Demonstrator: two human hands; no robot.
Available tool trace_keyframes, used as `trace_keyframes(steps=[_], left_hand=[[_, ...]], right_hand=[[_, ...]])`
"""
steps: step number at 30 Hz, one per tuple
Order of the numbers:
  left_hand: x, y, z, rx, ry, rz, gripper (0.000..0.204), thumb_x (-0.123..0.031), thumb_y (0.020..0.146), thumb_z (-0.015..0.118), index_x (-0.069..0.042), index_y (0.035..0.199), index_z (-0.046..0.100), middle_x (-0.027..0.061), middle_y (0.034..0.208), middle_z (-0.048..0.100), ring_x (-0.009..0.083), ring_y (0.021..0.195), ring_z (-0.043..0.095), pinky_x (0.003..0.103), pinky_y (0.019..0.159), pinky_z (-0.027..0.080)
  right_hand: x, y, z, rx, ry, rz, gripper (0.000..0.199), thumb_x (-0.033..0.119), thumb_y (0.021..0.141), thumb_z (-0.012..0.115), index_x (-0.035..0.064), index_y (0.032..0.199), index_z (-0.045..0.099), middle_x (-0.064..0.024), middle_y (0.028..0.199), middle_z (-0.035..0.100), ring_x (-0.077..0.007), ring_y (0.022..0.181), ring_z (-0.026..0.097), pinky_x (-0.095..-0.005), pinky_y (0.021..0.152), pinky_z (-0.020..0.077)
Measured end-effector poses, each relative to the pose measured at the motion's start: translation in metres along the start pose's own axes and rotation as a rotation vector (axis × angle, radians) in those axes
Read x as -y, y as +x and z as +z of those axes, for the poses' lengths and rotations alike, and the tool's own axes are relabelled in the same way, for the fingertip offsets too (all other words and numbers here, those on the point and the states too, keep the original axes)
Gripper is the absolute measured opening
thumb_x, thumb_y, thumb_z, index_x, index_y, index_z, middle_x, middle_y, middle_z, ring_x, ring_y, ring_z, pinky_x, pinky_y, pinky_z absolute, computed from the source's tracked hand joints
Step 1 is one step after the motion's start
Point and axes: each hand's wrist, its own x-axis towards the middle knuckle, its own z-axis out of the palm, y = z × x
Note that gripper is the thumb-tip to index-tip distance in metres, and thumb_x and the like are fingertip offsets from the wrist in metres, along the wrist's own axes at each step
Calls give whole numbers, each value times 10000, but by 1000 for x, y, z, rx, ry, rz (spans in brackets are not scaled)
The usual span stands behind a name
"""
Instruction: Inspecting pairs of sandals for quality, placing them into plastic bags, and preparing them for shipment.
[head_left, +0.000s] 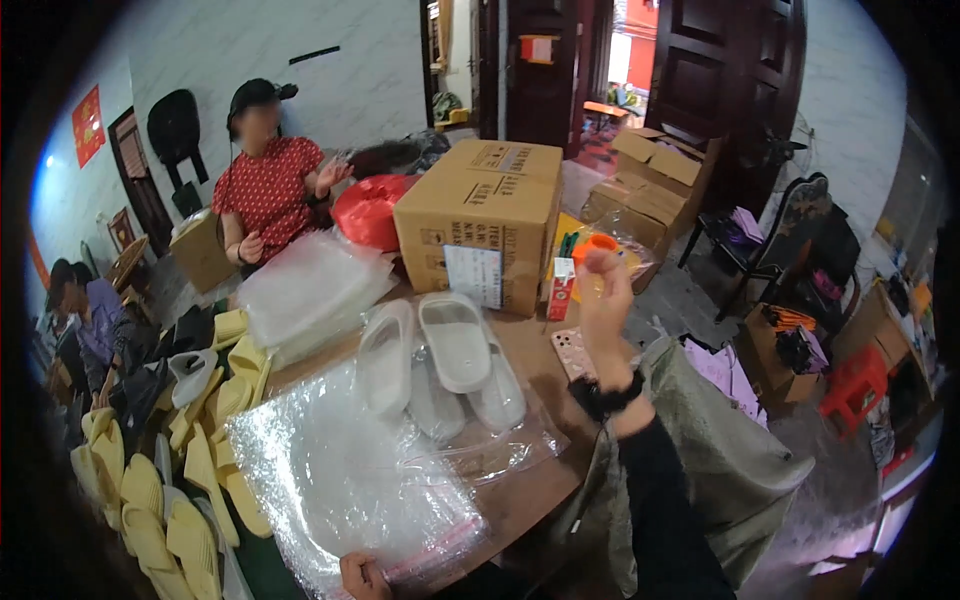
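- The left hand [362,577] sits at the near edge of the view, fingers curled and pinching the sealing edge of a clear plastic bag [350,480].
- The bag is large, glossy and crinkled, with a red strip along its near edge; it lies flat on the near left part of the brown table [545,490].
- The right hand [604,292] is raised over the table's right side, a black band on its wrist, fingers drawn together upward; whether they grip the orange object [595,245] seen just beyond them I cannot tell.
- A pair of pale grey slippers [440,355] lies mid-table, partly on another clear bag, just beyond the big one.
- Further off stands a closed cardboard box [485,220] with a white label, a stack of clear bags [310,290] to its left.
- Yellow slippers [170,490] are heaped off the table's left edge.
- Far left, a person in a red dotted top [268,190] sits by a white wall; dark wooden doors [730,70] stand at the far right.
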Motion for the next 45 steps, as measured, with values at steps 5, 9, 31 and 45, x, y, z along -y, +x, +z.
trace_keyframes(steps=[5,9,31,45], left_hand=[[-8,-1,-6,1,-87,-107,97,-20,832,524,2,903,585,161,900,582,316,832,553,384,768,454],[5,-1,0,-25,-73,-42,96,-24,829,535,4,904,588,166,901,584,325,841,553,389,778,452],[25,5,7,224,-347,48,190,-133,836,545,39,906,584,192,887,569,324,823,524,417,787,436],[37,0,32,214,-557,-97,54,-10,833,488,26,848,525,110,847,515,226,815,490,333,778,414]], right_hand=[[204,-94,-18,817,1288,-134,103,88,827,613,-14,838,613,-167,799,625,-318,669,627,-411,557,491],[262,-147,-20,805,1725,-272,229,169,962,467,17,922,634,-181,947,612,-304,739,608,-366,576,501],[364,-151,-86,531,828,-633,175,162,912,570,4,867,629,-149,850,608,-246,642,579,-326,499,453],[376,-133,-99,734,1134,-661,154,140,896,590,-1,852,630,-141,848,603,-235,636,574,-310,487,438]])
